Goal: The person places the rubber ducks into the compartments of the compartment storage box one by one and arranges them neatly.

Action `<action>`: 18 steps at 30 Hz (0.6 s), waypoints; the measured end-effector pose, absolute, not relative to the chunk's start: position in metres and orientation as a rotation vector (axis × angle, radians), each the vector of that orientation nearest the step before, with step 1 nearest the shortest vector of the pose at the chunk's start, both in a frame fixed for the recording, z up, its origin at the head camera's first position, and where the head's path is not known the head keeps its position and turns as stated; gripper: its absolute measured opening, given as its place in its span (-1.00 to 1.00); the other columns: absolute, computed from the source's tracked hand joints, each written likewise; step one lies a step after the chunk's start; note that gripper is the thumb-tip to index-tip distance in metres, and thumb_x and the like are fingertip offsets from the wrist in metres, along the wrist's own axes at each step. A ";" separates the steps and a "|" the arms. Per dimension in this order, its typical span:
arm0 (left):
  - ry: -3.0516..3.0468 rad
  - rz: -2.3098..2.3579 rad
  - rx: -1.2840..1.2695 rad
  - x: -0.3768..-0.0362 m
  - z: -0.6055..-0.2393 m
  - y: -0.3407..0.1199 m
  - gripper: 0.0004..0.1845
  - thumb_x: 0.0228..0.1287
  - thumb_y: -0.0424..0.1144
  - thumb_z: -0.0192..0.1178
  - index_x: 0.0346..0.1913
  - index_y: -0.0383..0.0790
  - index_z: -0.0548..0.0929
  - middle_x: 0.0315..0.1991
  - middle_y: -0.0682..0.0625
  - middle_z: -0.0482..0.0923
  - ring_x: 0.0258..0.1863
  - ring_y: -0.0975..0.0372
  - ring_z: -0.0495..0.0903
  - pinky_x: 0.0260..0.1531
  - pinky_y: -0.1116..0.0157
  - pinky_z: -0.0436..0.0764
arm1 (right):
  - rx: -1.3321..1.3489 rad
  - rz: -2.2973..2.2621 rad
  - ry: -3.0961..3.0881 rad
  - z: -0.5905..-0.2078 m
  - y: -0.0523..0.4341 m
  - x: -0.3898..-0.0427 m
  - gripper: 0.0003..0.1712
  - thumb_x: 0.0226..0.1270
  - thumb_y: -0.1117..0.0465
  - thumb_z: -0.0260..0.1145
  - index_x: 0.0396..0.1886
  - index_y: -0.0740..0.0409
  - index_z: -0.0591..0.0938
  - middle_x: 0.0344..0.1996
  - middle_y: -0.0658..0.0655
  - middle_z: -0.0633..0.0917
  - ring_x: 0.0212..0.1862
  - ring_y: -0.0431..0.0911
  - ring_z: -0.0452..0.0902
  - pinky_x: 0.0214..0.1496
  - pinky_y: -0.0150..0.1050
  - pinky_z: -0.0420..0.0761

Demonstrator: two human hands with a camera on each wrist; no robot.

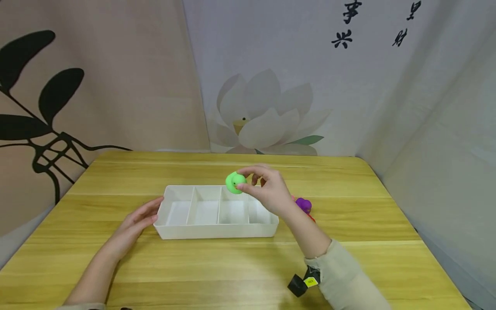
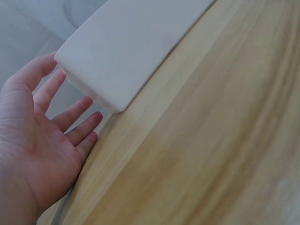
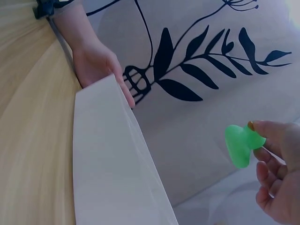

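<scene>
A green rubber duck with an orange beak is pinched between the thumb and fingertips of my right hand, up over the back edge of a white tray. The right wrist view shows the same duck held in the air above the level of the tray wall. The tray has several compartments in a row. At its left end is my left hand, thumb and fingers spread against the corner. In the left wrist view those fingers are mostly extended, with fingertips right at the tray's end.
Just right of the tray, a small purple toy lies with bits of pink and red beside it, partly hidden by my right forearm. A wooden table carries everything. Behind it hangs a printed curtain. A black device is strapped at my right wrist.
</scene>
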State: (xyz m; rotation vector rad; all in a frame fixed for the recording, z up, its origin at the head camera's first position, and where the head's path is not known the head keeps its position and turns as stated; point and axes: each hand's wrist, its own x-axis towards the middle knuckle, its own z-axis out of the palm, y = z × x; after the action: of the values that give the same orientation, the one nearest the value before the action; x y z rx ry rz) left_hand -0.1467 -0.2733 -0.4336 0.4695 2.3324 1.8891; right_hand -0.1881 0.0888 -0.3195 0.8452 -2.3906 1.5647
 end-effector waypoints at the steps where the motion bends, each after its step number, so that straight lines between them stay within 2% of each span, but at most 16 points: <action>1: 2.330 1.893 0.471 -0.147 -0.433 -0.273 -0.51 0.40 -0.28 -0.15 0.36 -0.16 0.12 0.30 -0.22 0.10 0.15 0.32 0.23 -0.04 0.51 0.28 | 0.847 1.574 -2.391 -0.319 0.084 -0.188 -0.72 0.04 0.10 0.39 -0.19 -0.04 0.65 -0.31 -0.10 0.58 -0.43 -0.13 0.40 -0.43 -0.24 0.39; 10: 2.350 1.885 0.451 -0.147 -0.434 -0.275 -0.51 0.39 -0.27 -0.13 0.35 -0.16 0.14 0.28 -0.25 0.14 0.13 0.27 0.27 -0.05 0.50 0.29 | 0.928 1.628 -2.393 -0.298 0.042 -0.166 -0.73 0.04 0.34 0.37 -0.20 0.27 0.64 -0.32 0.12 0.59 -0.39 -0.06 0.37 -0.44 -0.34 0.34; 13: 2.361 1.877 0.441 -0.148 -0.435 -0.275 -0.51 0.39 -0.26 -0.12 0.35 -0.16 0.15 0.27 -0.24 0.16 0.12 0.29 0.29 -0.06 0.50 0.30 | 0.924 1.662 -2.412 -0.305 0.031 -0.170 -0.73 0.04 0.30 0.38 -0.20 0.23 0.64 -0.33 0.07 0.58 -0.40 -0.09 0.36 -0.45 -0.35 0.33; 18: 2.354 1.867 0.426 -0.148 -0.434 -0.275 -0.51 0.39 -0.23 -0.13 0.35 -0.14 0.15 0.28 -0.17 0.16 0.12 0.31 0.28 -0.05 0.49 0.29 | 0.921 1.672 -2.446 -0.328 0.015 -0.187 -0.72 0.01 0.16 0.41 -0.21 0.03 0.66 -0.33 -0.10 0.57 -0.41 -0.16 0.36 -0.50 -0.36 0.35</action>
State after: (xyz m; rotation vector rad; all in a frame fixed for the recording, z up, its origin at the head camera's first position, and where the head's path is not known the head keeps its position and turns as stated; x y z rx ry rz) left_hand -0.1481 -0.2755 -0.4344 0.4257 2.3544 1.8669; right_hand -0.1866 0.0146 -0.3283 0.9206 -2.4463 1.6723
